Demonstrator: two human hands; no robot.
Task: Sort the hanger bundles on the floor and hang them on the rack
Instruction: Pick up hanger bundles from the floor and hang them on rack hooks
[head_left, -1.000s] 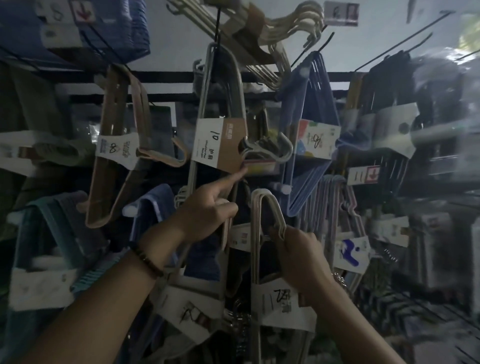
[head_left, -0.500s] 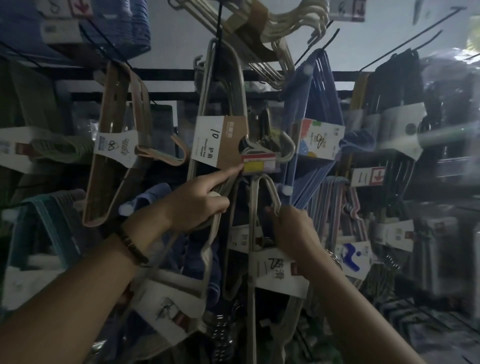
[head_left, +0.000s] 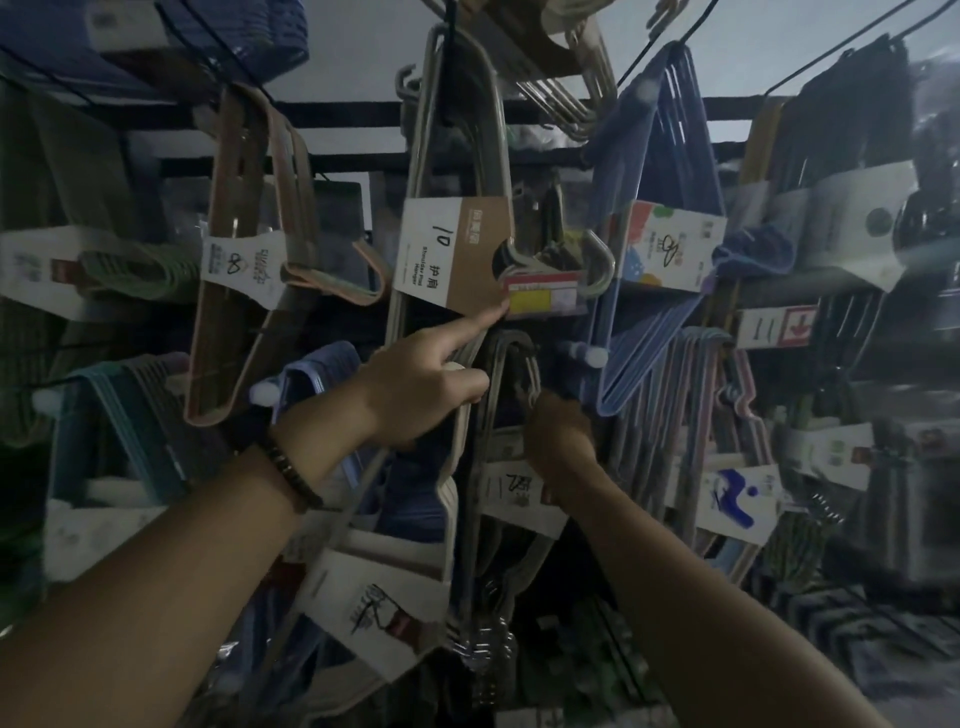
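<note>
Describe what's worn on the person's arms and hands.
No sleeves or gloves show. The left hand has a dark beaded bracelet at its wrist. The right hand is bare; its wrist is too dark to judge.

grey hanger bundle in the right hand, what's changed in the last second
The right hand has lifted the grey hanger bundle up and slightly left, its top now just under the price tag. The left hand stays gripping the beige hanger bundle, index finger at its brown label.

Dim, murky view, blurred and stretched at the edges, brightest up top.
</note>
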